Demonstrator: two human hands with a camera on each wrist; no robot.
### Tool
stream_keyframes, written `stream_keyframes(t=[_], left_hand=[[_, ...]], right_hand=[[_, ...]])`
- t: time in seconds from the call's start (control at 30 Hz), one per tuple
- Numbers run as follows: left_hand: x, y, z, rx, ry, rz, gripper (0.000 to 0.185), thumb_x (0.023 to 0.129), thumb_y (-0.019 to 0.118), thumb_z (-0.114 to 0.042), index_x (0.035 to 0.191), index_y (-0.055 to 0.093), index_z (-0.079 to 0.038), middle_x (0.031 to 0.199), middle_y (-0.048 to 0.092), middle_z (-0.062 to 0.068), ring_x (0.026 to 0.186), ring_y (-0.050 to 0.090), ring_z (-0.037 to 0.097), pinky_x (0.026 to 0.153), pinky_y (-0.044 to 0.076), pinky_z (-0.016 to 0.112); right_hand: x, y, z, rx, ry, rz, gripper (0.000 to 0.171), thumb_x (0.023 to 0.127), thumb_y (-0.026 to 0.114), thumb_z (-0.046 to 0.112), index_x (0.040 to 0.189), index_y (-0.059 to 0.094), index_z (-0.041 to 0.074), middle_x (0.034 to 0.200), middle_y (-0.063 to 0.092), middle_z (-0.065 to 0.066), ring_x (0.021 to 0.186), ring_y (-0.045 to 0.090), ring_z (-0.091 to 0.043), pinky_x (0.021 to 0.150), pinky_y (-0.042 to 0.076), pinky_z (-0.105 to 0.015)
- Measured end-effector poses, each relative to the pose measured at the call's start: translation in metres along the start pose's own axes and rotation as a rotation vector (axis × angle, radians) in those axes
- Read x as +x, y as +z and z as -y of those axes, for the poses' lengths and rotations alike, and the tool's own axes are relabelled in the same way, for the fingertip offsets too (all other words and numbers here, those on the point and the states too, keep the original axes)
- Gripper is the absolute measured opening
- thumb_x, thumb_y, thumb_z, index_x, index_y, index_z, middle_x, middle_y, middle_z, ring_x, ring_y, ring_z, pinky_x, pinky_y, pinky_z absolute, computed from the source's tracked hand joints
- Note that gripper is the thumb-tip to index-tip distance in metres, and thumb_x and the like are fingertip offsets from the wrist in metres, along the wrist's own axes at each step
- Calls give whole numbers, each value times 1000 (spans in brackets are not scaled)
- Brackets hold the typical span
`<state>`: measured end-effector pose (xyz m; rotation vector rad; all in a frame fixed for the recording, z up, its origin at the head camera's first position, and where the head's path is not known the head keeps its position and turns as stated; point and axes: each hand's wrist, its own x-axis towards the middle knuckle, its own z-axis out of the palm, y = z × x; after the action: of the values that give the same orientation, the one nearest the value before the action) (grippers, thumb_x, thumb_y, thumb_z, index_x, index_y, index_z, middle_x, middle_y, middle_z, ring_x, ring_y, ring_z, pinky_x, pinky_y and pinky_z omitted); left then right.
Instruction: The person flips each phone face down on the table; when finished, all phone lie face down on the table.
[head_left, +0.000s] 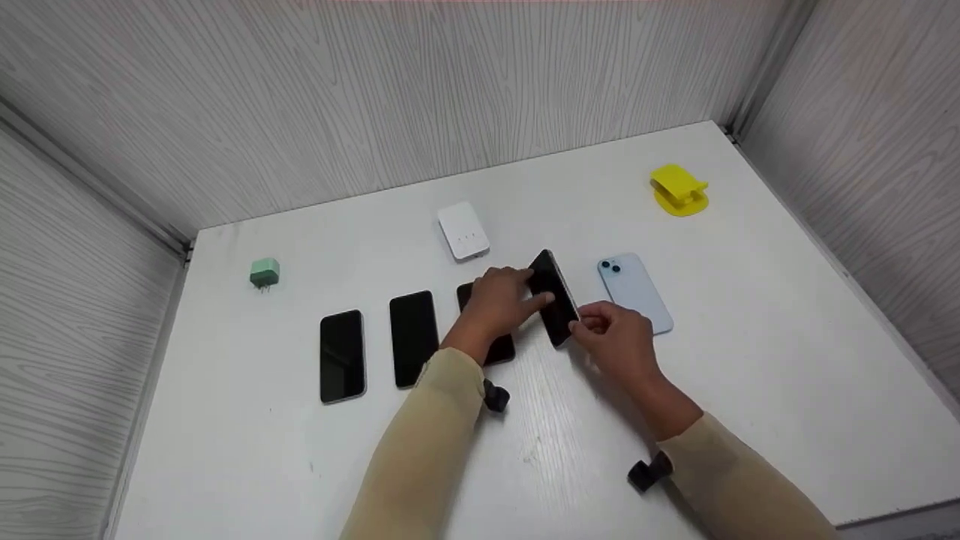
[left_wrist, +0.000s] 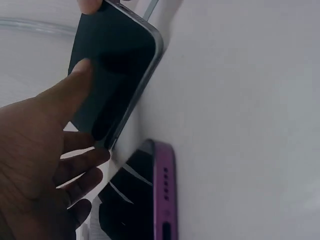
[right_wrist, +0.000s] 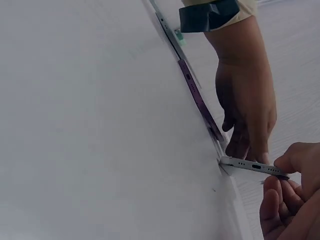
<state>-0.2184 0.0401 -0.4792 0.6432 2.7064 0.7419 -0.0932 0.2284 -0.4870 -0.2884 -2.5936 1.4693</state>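
Observation:
A dark-screened phone point(head_left: 558, 324) with a silver frame stands tilted on its long edge, screen toward the left. My left hand point(head_left: 495, 304) holds it, thumb on the screen and fingers at the lower edge, as the left wrist view shows of this phone point(left_wrist: 117, 57). At the near right corner my right hand point(head_left: 621, 343) pinches the phone's edge point(right_wrist: 242, 164) between thumb and fingers. Under my left hand lies another phone point(head_left: 501, 351), partly hidden. To its left two more phones point(head_left: 414, 337) lie screen up. A light-blue phone point(head_left: 637, 292) lies back up beside my right hand.
A white rectangular device point(head_left: 463, 231) with small marks sits behind the phones. The mint-green plug adapter point(head_left: 264, 272) is at the far left, and a yellow stand point(head_left: 677, 187) at the back right. Wood-grain walls point(head_left: 450, 90) enclose the white table point(head_left: 225, 450).

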Motion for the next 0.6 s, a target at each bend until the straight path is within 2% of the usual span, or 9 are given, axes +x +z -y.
stream_keyframes(t=[0.07,0.17,0.23,0.3,0.4,0.43,0.6], left_hand=[[4,-1,-8,-89,-32,-49,63,107,64,-59,152,66,-15,145,71,7,144,58,29,123,44,46],[9,-3,-20,-175,-86,-129,54,107,63,-58,137,77,-17,128,78,5,125,70,26,108,55,43],[12,-5,-27,-206,-127,-167,55,106,64,-59,135,78,-15,128,79,5,123,72,25,105,57,43],[15,-8,-32,-222,-163,-184,59,104,66,-60,140,75,-14,135,76,7,129,69,26,108,56,44],[18,-11,-33,-216,-177,-181,62,103,69,-59,148,70,-15,147,71,6,140,63,27,116,52,44],[19,-12,-33,-220,-174,-178,60,103,70,-57,147,70,-16,146,72,6,139,64,27,115,52,44],[20,-17,-29,-271,-137,-189,46,103,74,-42,136,77,-11,124,80,8,115,74,26,101,59,42]], right_hand=[[-2,2,0,-6,-31,-38,18,95,82,14,112,84,6,96,82,-6,88,74,-18,75,54,-21],[-5,4,0,-28,-79,-74,19,94,84,13,111,85,6,93,82,-5,85,73,-18,74,54,-23],[-6,6,0,-41,-107,-87,19,93,85,12,111,85,6,92,81,-5,83,73,-18,74,55,-25],[-8,7,0,-60,-131,-91,21,92,86,13,112,85,6,91,81,-4,82,73,-18,75,56,-28],[-9,10,1,-69,-159,-85,22,92,86,13,112,85,6,91,81,-3,81,73,-17,75,57,-31],[-10,11,1,-67,-164,-79,22,92,86,13,113,85,7,91,81,-3,81,72,-17,74,57,-31],[-10,9,1,-69,-193,-52,22,94,86,14,115,85,8,91,80,-2,81,70,-14,74,57,-30]])
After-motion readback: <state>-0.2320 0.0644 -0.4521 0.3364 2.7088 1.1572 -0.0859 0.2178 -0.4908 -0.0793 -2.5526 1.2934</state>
